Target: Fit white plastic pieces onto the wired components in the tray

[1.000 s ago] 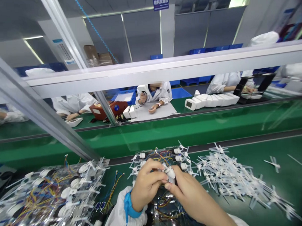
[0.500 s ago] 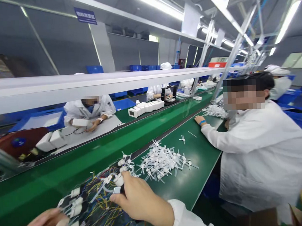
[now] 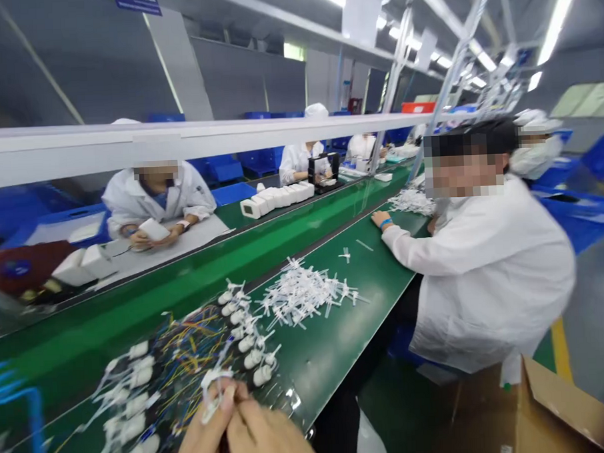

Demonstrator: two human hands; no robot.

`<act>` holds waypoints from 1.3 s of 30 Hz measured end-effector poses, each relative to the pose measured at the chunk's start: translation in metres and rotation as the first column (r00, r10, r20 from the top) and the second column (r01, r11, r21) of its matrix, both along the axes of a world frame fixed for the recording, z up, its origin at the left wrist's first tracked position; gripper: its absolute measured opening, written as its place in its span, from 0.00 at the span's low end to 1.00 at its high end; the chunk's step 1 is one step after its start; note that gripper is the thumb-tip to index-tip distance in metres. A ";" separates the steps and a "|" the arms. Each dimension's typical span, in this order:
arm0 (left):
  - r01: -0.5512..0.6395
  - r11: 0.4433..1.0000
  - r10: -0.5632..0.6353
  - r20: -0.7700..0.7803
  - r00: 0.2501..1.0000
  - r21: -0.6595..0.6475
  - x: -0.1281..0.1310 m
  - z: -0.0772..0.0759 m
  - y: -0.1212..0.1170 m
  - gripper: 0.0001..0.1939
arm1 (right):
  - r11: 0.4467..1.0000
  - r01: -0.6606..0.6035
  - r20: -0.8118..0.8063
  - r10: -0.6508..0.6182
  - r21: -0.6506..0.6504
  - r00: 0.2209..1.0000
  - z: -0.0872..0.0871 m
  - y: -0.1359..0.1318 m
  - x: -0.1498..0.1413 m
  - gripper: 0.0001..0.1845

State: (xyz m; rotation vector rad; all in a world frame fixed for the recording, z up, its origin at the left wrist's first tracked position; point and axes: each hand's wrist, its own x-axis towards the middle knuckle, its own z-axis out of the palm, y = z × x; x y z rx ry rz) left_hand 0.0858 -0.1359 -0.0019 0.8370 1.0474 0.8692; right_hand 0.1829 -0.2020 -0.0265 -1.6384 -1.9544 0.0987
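Observation:
My left hand [image 3: 203, 434] and my right hand [image 3: 263, 428] are together at the bottom of the view, fingers pinched closed. Between their fingertips is a piece of white tubing [image 3: 214, 378], whose far end rises above the fingers; the rest is hidden by them. Around the hands lie white cylindrical parts with tubes, one row on the left [image 3: 135, 427] and another on the right [image 3: 254, 359]. Yellow, red and blue wires [image 3: 194, 341] run between the two rows.
A pile of white branched tube fittings [image 3: 299, 293] lies on the green bench [image 3: 331, 319]. Beyond it runs a green conveyor belt [image 3: 184, 275]. A co-worker in white [image 3: 488, 265] sits at the right, near a cardboard box [image 3: 490, 412]. Another person [image 3: 155, 199] handles a white device opposite.
My hands were apart, the right at the right-hand row of white parts; now they meet on the tubing, lower in view. The view has shifted, and the person opposite has raised the white device.

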 end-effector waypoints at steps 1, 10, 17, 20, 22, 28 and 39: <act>0.000 0.997 0.000 0.002 1.000 0.082 -0.005 0.007 0.001 0.23 | 0.991 -0.122 -0.078 0.126 0.055 0.989 0.003 -0.013 0.013 0.28; 0.775 0.563 -0.196 -0.864 0.463 0.288 -0.001 0.027 0.018 0.14 | 0.989 -0.090 -0.660 -0.011 -0.120 0.751 -0.015 -0.011 0.100 0.29; 0.899 0.435 -0.059 -0.994 0.090 0.055 0.025 -0.024 0.004 0.23 | 0.987 -0.066 -0.593 -0.035 -0.147 0.804 -0.063 0.012 0.117 0.14; 0.908 0.416 0.040 -0.998 0.044 0.057 0.022 -0.029 0.003 0.25 | 0.986 -0.064 -0.580 -0.039 -0.156 0.814 -0.074 0.014 0.126 0.15; 0.911 0.406 0.060 -0.997 0.049 0.069 0.021 -0.029 0.005 0.22 | 0.984 -0.055 -0.568 -0.051 -0.168 0.822 -0.080 0.017 0.129 0.16; 0.928 0.357 0.127 -0.990 0.069 0.111 0.021 -0.034 0.016 0.15 | 0.976 -0.057 -0.524 -0.064 -0.212 0.850 -0.095 0.021 0.133 0.17; 0.869 0.429 -0.089 -0.946 0.312 0.246 -0.073 0.054 0.057 0.21 | 0.968 0.051 -0.468 -0.164 -0.244 0.868 -0.135 0.022 0.148 0.23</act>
